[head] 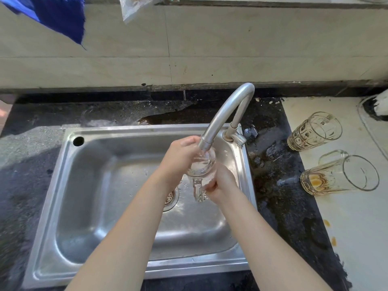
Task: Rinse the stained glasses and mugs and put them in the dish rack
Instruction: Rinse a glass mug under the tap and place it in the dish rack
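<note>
Over the right half of the sink (94, 185), the left hand (180, 152) curls round the upper wall of a glass mug (202, 171) under the running tap (226, 110). The right hand (220, 181) wraps its lower body beside the handle. Wet glass is judged rigid, breakable and slippery, and the handle the safest hold. Near the pale worktop's (357, 227) left edge stand a patterned glass (315, 131) and a stained mug (338, 175), both holding brown dregs.

Our two bare arms stretch forward, hands close together. Our left hand (180, 158) curls round the glass mug (202, 168) from the left. Our right hand (223, 183) grips it lower, from the right.
</note>
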### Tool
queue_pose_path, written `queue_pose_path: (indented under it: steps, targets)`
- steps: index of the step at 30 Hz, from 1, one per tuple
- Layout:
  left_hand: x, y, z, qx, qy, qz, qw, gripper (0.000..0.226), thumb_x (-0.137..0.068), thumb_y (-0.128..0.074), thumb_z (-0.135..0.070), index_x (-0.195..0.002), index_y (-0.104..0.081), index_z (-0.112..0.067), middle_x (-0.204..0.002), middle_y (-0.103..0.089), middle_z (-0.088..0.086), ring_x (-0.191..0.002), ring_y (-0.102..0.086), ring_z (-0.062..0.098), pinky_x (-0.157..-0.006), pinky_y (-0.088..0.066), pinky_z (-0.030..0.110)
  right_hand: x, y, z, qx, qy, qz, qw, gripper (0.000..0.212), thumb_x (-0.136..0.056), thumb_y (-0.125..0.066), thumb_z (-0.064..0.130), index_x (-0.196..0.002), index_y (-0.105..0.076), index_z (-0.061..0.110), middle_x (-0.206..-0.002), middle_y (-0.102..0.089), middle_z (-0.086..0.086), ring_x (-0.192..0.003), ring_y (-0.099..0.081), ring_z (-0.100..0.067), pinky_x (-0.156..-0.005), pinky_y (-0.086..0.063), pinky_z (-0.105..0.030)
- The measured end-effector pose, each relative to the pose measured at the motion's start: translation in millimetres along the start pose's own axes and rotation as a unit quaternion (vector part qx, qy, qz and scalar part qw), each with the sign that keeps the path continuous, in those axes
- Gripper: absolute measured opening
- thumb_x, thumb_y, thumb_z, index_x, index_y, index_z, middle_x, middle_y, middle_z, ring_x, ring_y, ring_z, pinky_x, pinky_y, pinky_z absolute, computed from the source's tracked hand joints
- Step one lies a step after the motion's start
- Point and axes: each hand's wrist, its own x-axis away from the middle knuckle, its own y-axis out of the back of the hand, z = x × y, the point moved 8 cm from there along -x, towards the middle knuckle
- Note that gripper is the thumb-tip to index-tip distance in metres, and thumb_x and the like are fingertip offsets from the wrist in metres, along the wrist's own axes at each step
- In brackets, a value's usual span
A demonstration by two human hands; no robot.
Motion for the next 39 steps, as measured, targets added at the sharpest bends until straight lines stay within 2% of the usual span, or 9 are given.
queue_pose_path:
  steps: [5,10,13,20,24,28,33,36,39]
  targets:
    - [0,18,23,0.017,0.145,-0.078,0.986,0.035,-0.092,-0.056,-0.034,-0.095,-0.071,-0.003,-0.082,-0.064,0.010,-0.056,-0.052,0.014,-0.055,-0.043,0.024,3,-1,9,0.054,0.027,-0.034,0.998,0.014,-0.087,-0.057,0.015,-0.072,-0.055,0.014,-0.042,-0.038,0.001,-0.030,-0.028,-0.010,-0.034,-0.025,-0.015]
    - [21,15,40,0.190,0.265,0.059,0.944,0.029,-0.086,-0.054,-0.030,-0.092,-0.068,-0.006,-0.107,-0.063,0.023,-0.099,-0.060,0.039,-0.086,-0.051,0.052,28,-22,66,0.217,0.165,-0.057,0.960,0.026,-0.093,-0.049,0.019,-0.068,-0.048,0.014,-0.056,-0.036,-0.001,-0.042,-0.032,-0.013,-0.044,-0.029,-0.025]
    - [24,16,49,0.219,0.285,0.075,0.930,0.028,-0.087,-0.055,-0.034,-0.101,-0.061,-0.011,-0.120,-0.061,0.032,-0.100,-0.064,0.046,-0.088,-0.050,0.052,42,-38,93,0.295,0.271,-0.066,0.914,0.031,-0.090,-0.048,0.012,-0.059,-0.044,0.012,-0.056,-0.042,-0.003,-0.053,-0.038,-0.018,-0.055,-0.033,-0.031]
    - [19,9,56,0.275,0.226,0.057,0.933,0.034,-0.093,-0.048,-0.036,-0.093,-0.073,-0.013,-0.093,-0.065,0.028,-0.078,-0.063,0.039,-0.079,-0.049,0.049,54,-53,85,0.373,0.384,-0.076,0.841,0.013,-0.089,-0.060,0.025,-0.095,-0.055,0.015,-0.101,-0.060,-0.008,-0.099,-0.056,-0.026,-0.090,-0.048,-0.044]
    - [12,9,59,0.280,0.172,0.044,0.943,0.040,-0.097,-0.039,-0.033,-0.105,-0.072,-0.010,-0.096,-0.066,0.018,-0.080,-0.059,0.032,-0.074,-0.050,0.046,61,-60,61,0.421,0.334,-0.022,0.843,0.077,-0.079,-0.053,0.050,-0.144,-0.029,0.016,-0.153,-0.014,-0.009,-0.141,-0.015,-0.027,-0.113,-0.025,-0.047]
    - [10,19,58,0.200,0.128,0.010,0.971,0.044,-0.096,-0.045,-0.038,-0.122,-0.060,-0.006,-0.111,-0.061,0.023,-0.090,-0.053,0.035,-0.077,-0.046,0.044,69,-78,41,0.523,0.302,0.050,0.796,0.087,-0.081,-0.008,0.054,-0.148,-0.024,0.002,-0.154,-0.006,-0.031,-0.141,-0.007,-0.049,-0.115,-0.008,-0.055]
    - [12,22,43,0.179,0.058,0.018,0.982,0.052,-0.093,-0.052,-0.033,-0.143,-0.043,-0.020,-0.146,-0.045,0.010,-0.107,-0.063,0.030,-0.066,-0.052,0.029,61,-68,74,0.183,0.311,0.045,0.931,0.034,-0.099,-0.049,0.018,-0.132,-0.043,0.018,-0.114,-0.043,-0.001,-0.102,-0.047,-0.017,-0.084,-0.042,-0.022]
    - [15,17,41,0.178,0.052,0.044,0.982,0.052,-0.094,-0.051,-0.033,-0.144,-0.043,-0.019,-0.151,-0.039,0.011,-0.133,-0.044,0.033,-0.085,-0.049,0.035,61,-60,73,0.215,0.337,-0.003,0.917,0.026,-0.095,-0.057,0.021,-0.116,-0.042,0.016,-0.111,-0.049,-0.003,-0.107,-0.054,-0.023,-0.084,-0.048,-0.029]
    - [22,18,37,0.179,0.055,0.047,0.981,0.041,-0.101,-0.041,-0.031,-0.139,-0.050,-0.020,-0.139,-0.055,0.008,-0.117,-0.058,0.027,-0.086,-0.050,0.040,73,-61,63,0.293,0.369,-0.013,0.882,0.067,-0.087,-0.061,0.037,-0.139,-0.025,0.012,-0.125,-0.029,0.004,-0.117,-0.031,-0.013,-0.098,-0.033,-0.032]
